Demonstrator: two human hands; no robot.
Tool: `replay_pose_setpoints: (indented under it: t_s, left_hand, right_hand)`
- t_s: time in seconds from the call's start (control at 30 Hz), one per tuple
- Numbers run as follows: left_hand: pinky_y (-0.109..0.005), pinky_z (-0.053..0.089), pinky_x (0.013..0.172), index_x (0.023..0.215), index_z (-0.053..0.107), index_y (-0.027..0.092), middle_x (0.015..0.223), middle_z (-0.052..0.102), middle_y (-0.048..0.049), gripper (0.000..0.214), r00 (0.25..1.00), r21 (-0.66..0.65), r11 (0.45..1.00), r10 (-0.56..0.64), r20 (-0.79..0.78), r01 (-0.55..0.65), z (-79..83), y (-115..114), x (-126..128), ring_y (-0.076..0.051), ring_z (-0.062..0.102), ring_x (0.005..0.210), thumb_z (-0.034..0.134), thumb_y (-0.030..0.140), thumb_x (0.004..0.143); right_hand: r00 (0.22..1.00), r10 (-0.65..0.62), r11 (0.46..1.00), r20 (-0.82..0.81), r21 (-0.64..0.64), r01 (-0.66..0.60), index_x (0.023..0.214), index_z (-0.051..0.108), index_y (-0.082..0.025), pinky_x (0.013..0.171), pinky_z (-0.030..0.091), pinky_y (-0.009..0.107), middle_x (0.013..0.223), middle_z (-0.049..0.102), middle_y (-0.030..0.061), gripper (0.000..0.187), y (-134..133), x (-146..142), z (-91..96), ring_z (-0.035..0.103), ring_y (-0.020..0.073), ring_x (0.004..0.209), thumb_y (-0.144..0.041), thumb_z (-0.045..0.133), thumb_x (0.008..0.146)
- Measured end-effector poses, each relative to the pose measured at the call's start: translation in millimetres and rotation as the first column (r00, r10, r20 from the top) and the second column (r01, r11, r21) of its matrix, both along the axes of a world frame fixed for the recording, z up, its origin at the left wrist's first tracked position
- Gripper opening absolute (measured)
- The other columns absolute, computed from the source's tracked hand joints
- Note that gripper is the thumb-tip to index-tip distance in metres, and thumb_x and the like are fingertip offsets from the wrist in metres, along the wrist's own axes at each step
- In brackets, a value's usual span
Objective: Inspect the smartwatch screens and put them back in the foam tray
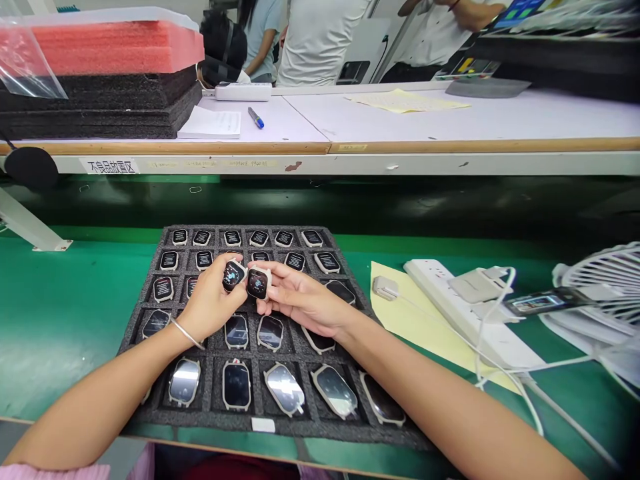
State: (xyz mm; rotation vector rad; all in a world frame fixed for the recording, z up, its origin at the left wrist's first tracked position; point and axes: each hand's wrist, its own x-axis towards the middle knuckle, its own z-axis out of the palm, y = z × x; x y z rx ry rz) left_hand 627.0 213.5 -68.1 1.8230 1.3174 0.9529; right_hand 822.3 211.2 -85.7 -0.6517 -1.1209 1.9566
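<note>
Between thumb and fingers, my left hand (210,297) grips a smartwatch case (233,275) with a lit screen and no strap. My right hand (300,297) holds a second smartwatch case (259,283), its screen also lit, right beside the first. Both are raised over a black foam tray (263,425) divided into square pockets. Several more watch cases lie in the pockets. Those in the far rows, such as one watch (327,262), show lit text. Nearer ones, such as one watch (236,385), have dark, reflective screens. My hands and forearms hide part of the middle rows.
Right of the tray, a white power strip (435,283), a charger puck (385,287) on yellow paper (400,320), loose cables and a white fan (610,280). Above, a shelf (310,120) bears foam stacks (100,73) and a pen (256,118). People (320,40) stand behind.
</note>
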Motion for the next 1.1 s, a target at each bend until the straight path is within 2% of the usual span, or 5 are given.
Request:
replay_pose_setpoints:
  t_s: [0.1,0.27,0.43,0.6,1.1]
  left_hand:
    - [-0.027,0.047,0.062,0.12,0.057,0.016,0.114,0.067,-0.0079,0.041,1.0,0.002,1.0,-0.006,-0.003,0.006,-0.8,-0.8,0.1,-0.012,0.054,0.064,0.057,0.031,0.082]
    - [-0.03,0.05,0.071,0.121,0.057,0.015,0.118,0.067,-0.0103,0.044,1.0,-0.021,1.0,0.004,0.03,-0.003,-2.9,-0.6,0.6,-0.02,0.063,0.089,0.057,0.033,0.081]
    - [-0.036,0.05,0.09,0.119,0.058,0.016,0.118,0.067,-0.0106,0.042,0.999,0.001,1.0,-0.011,0.048,0.011,-3.1,-0.5,0.4,-0.025,0.062,0.107,0.057,0.031,0.079]
    - [-0.04,0.05,0.092,0.119,0.058,0.016,0.116,0.067,-0.0113,0.044,0.997,-0.021,0.999,-0.025,0.076,0.026,-2.6,-0.8,0.9,-0.026,0.062,0.108,0.058,0.035,0.079]
    - [-0.035,0.051,0.083,0.12,0.058,0.016,0.115,0.067,-0.0107,0.044,0.997,-0.031,0.999,-0.004,0.08,0.007,-2.0,-0.7,0.8,-0.023,0.063,0.1,0.058,0.031,0.078]
  right_hand:
    - [1.0,0.006,1.0,-0.029,0.006,-0.006,0.125,0.061,-0.023,0.072,0.054,0.025,0.093,0.067,0.0003,0.049,0.5,0.5,-0.8,0.069,0.0119,0.076,-0.027,0.083,0.082]
    - [0.999,0.016,1.0,-0.05,0.003,-0.016,0.125,0.061,-0.024,0.076,0.055,0.027,0.098,0.066,0.0004,0.047,0.4,1.3,-0.7,0.07,0.012,0.079,-0.026,0.082,0.083]
    - [0.999,0.019,1.0,-0.036,0.016,-0.018,0.124,0.061,-0.024,0.075,0.054,0.027,0.099,0.066,0.0003,0.048,-0.7,0.7,0.5,0.069,0.0119,0.078,-0.028,0.083,0.081]
    - [1.0,0.018,0.999,-0.023,0.032,-0.017,0.126,0.058,-0.023,0.074,0.052,0.026,0.095,0.067,-0.0001,0.05,-1.7,0.4,2.0,0.069,0.0117,0.079,-0.03,0.082,0.083]
    - [1.0,0.029,0.997,-0.002,0.067,-0.029,0.128,0.056,-0.023,0.079,0.051,0.028,0.094,0.068,0.0001,0.05,-2.0,0.3,-0.2,0.069,0.0125,0.081,-0.032,0.081,0.084]
